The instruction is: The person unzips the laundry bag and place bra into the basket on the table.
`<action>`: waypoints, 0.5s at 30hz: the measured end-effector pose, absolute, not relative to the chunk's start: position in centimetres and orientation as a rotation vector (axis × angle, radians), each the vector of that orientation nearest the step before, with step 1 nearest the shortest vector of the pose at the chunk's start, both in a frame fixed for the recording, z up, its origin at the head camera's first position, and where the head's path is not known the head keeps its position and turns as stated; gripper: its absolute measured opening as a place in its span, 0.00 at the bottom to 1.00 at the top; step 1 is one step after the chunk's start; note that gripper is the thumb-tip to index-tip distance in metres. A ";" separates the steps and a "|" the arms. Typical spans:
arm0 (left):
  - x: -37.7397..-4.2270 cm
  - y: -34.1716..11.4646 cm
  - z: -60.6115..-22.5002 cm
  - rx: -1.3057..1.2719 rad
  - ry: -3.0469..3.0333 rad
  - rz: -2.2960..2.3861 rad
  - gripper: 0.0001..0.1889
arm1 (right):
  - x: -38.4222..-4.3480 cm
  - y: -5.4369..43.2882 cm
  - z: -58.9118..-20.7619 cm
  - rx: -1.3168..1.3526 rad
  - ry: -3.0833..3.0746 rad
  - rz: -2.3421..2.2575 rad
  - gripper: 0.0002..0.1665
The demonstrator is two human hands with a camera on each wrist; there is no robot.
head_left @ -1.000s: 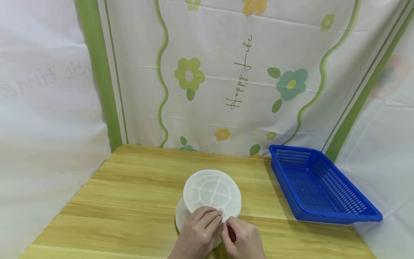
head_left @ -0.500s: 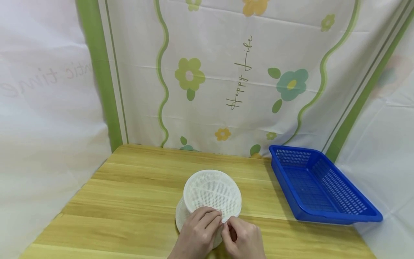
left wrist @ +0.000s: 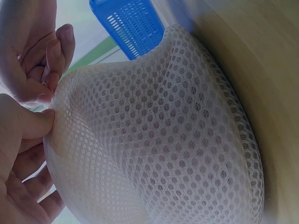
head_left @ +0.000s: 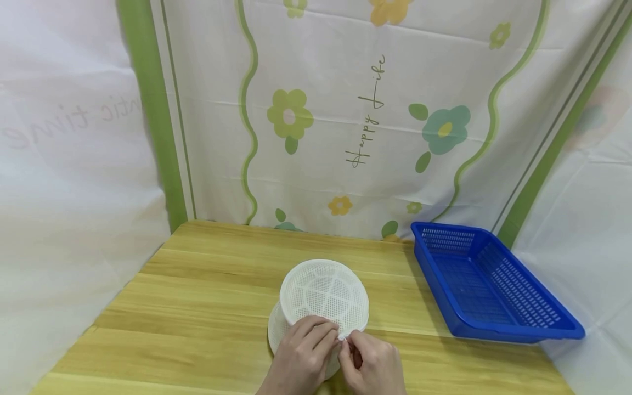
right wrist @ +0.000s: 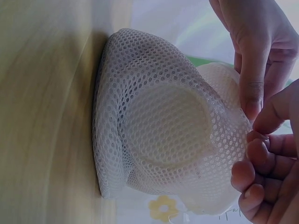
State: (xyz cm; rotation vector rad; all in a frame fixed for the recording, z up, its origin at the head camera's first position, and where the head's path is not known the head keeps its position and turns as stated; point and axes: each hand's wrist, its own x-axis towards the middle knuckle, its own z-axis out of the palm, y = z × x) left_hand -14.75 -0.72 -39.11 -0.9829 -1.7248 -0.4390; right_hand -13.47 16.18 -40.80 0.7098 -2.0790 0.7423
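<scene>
A white mesh laundry bag (head_left: pixel 326 293) stands on the wooden table, its round top a stiff grid and its side soft honeycomb netting. My left hand (head_left: pixel 302 351) holds the near rim, thumb and fingers pinching the edge. Right beside it, my right hand (head_left: pixel 372 359) pinches the same spot with thumb and index finger, over a tiny white piece mostly hidden by the fingertips. In the left wrist view the netting (left wrist: pixel 173 126) bulges down to a wider base. A round pale shape (right wrist: pixel 168 126) shows through the netting in the right wrist view.
An empty blue plastic basket (head_left: pixel 444 299) with slotted sides stands at the right of the wooden table (head_left: pixel 197 307). White curtains with flowers and green stripes (head_left: pixel 321 109) hang behind and on both sides.
</scene>
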 end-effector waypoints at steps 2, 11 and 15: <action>-14.7 -0.7 -39.1 -0.982 -1.732 -0.442 0.15 | -13.4 16.2 -40.7 0.692 -2.098 0.740 0.16; -14.8 -0.8 -39.4 -0.986 -1.738 -0.432 0.15 | -13.1 16.1 -40.4 0.626 -2.155 0.724 0.16; -14.8 -0.8 -39.5 -0.985 -1.742 -0.416 0.15 | -13.1 16.2 -40.3 0.588 -2.164 0.729 0.18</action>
